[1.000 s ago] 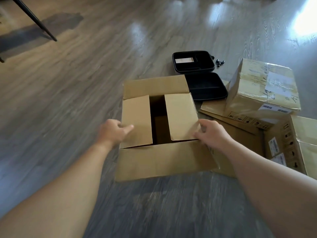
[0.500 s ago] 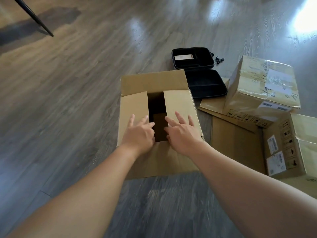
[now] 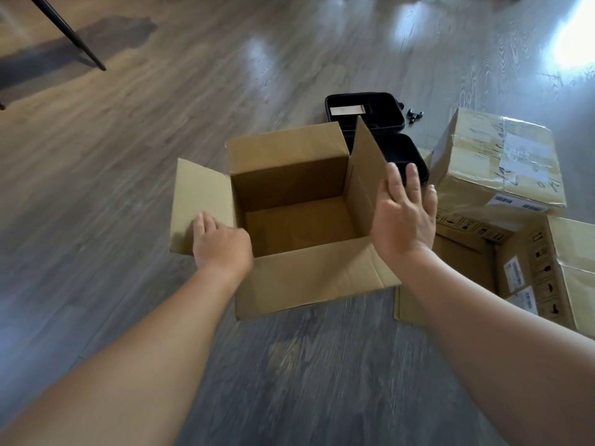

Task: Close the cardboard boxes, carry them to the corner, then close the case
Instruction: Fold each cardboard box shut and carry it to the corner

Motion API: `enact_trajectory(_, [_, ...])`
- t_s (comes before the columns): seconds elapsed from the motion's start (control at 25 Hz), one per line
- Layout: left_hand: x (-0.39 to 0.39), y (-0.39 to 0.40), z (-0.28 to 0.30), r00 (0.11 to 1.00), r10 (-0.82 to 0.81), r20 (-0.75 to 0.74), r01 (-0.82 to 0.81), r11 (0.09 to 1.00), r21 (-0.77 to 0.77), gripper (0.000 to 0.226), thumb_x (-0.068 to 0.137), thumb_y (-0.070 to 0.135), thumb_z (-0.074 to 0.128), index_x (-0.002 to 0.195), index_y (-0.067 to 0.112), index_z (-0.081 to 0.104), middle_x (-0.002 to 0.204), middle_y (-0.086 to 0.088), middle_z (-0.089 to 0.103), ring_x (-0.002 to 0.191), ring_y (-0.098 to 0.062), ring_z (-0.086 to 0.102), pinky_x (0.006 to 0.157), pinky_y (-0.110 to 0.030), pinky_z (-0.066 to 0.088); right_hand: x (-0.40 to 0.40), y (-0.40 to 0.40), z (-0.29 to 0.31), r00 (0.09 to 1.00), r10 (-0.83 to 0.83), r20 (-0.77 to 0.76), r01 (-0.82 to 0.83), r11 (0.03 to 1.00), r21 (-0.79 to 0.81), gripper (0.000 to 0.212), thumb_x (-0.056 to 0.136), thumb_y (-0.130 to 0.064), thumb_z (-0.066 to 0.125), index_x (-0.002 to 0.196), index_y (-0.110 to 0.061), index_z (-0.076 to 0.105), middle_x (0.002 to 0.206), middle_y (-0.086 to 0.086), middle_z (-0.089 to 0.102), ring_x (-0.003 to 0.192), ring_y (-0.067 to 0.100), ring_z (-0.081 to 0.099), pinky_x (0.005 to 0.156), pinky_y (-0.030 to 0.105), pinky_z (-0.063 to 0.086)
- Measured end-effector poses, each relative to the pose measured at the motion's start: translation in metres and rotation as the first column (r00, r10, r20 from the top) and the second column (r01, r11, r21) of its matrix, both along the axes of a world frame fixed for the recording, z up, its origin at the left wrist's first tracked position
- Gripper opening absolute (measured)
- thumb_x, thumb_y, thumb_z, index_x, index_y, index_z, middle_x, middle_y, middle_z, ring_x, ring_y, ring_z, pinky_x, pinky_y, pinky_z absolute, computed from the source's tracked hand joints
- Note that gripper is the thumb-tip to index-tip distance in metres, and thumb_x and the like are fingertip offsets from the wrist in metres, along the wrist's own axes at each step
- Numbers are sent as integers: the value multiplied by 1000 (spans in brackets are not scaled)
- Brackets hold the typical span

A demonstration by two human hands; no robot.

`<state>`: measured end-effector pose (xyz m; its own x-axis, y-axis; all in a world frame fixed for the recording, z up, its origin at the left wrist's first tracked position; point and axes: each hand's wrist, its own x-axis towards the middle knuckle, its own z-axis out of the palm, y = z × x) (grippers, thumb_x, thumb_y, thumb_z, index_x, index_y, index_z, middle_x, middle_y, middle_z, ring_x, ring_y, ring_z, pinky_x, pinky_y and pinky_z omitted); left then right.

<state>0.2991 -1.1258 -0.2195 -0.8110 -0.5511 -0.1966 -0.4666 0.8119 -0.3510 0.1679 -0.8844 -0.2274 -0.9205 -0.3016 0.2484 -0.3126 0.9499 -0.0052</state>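
From the head view we saw the cardboard box (image 3: 299,217) on the floor (image 3: 128,156), its side flaps flung back open from nearly shut; left hand (image 3: 222,243) lay flat on the left flap (image 3: 201,201), right hand (image 3: 404,217) spread wide against the upright right flap (image 3: 367,169); the black case (image 3: 363,111) gaped behind.

Daylight pours in from the upper right, blowing out to white glare on the floor (image 3: 576,43) and leaving softer sheens across the far boards. The chair leg (image 3: 69,35) at upper left throws a long soft shadow. Near boards and forearms smear with motion blur, and the wide lens bends the edges.
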Motion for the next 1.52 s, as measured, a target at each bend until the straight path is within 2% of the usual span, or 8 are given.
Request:
enact_trajectory(0.16, [1,13,-25,994,101,-50,-84,960,268,64,104,35,29,155,-3,21,164,-23,8,152,-39,5,123,-49,17,3,24,-24,971,-136,197,97,976,197,52,88,-14,54,139,-16,56,168,2,11,151,36,-19,113,64,-20])
enact_trajectory(0.28, [2,9,-31,983,165,-74,-125,916,382,68,104,43,24,156,1,16,167,-16,2,153,-33,3,121,-52,20,11,32,-43,888,48,458,-43,999,-21,51,103,-26,33,154,-24,35,167,0,18,154,29,8,120,59,17])
enact_trajectory(0.44, [7,-7,-35,962,265,-64,-219,891,398,64,100,39,32,157,9,24,168,-9,3,153,-30,11,111,-53,34,16,22,-37,834,174,524,-81,977,-195,42,105,-37,35,142,-21,45,157,0,35,134,34,45,92,44,43])
enact_trajectory(0.68, [10,-48,-22,882,468,-46,-418,824,382,57,88,39,43,135,11,56,147,-17,43,128,-37,48,93,-47,45,44,-15,-35,710,401,579,-312,916,-252,53,102,-42,43,150,-19,39,162,-5,29,136,29,46,105,45,42])
enact_trajectory(0.92, [-25,38,-20,929,96,-357,62,912,405,36,98,39,42,110,12,62,137,-15,55,110,-29,60,79,-39,54,30,27,-39,793,452,409,-316,879,-357,37,103,-30,44,136,-15,50,150,-5,43,138,21,42,101,41,43])
enact_trajectory(1.16, [-59,163,-23,620,-398,-676,671,715,194,9,76,8,59,72,7,51,78,-12,51,75,-30,49,56,-36,44,14,114,-70,822,34,568,90,978,-189,38,99,-38,50,127,-12,53,147,5,47,127,32,52,89,39,45])
enact_trajectory(1.4, [-70,248,-76,759,-579,-298,650,700,294,23,87,22,49,103,10,60,107,-10,58,100,-29,54,76,-35,43,14,215,-103,531,-360,767,542,840,19,32,91,-32,63,115,-10,60,88,2,57,91,29,60,71,34,49])
enact_trajectory(1.52, [-77,257,-96,857,-510,-73,498,784,371,38,90,23,48,123,7,56,122,-13,59,113,-32,55,85,-39,46,14,234,-118,459,-396,795,603,796,48,29,93,-27,64,113,-6,60,99,10,63,98,31,64,76,35,53])
